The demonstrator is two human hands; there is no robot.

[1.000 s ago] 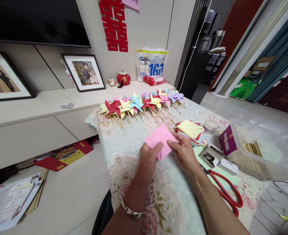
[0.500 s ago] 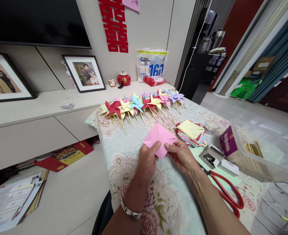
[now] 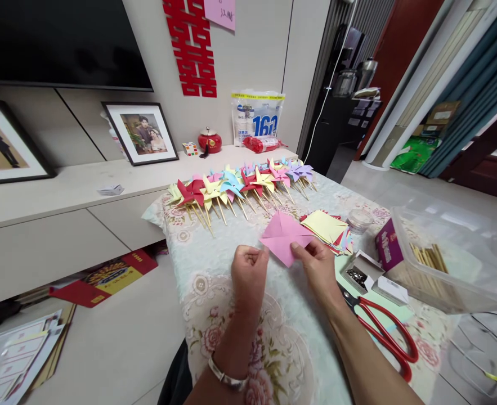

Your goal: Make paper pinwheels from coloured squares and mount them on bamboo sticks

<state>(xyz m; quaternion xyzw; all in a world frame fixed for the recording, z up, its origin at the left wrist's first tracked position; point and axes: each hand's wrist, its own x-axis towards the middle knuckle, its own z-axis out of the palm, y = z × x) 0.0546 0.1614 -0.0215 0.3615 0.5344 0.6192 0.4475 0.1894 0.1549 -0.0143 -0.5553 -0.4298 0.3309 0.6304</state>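
A square of pink paper (image 3: 282,232), cut in from its corners, is held up above the table by my right hand (image 3: 316,261). The right thumb lies on its front, with the fingers behind. Just below the paper's left corner, my left hand (image 3: 250,275) is closed with fingers curled; what it holds, if anything, is hidden. Beyond the paper, several finished paper pinwheels (image 3: 231,184) on sticks lie in a row. A stack of cut paper squares (image 3: 326,226), yellow on top, sits beside my right hand. Red-handled scissors (image 3: 389,332) lie by my right forearm.
A small open box of metal pins (image 3: 360,275) and a white box (image 3: 390,288) are on the right. Behind them stands a clear plastic bin (image 3: 434,287) with wooden sticks. A round clear container (image 3: 360,219) is near the stack. The cabinet (image 3: 75,197) borders the far side.
My left hand has let go of the pink paper, moved slightly left and curled closed. My right hand keeps the paper, which has turned a little and shifted right. The view has tilted slightly.
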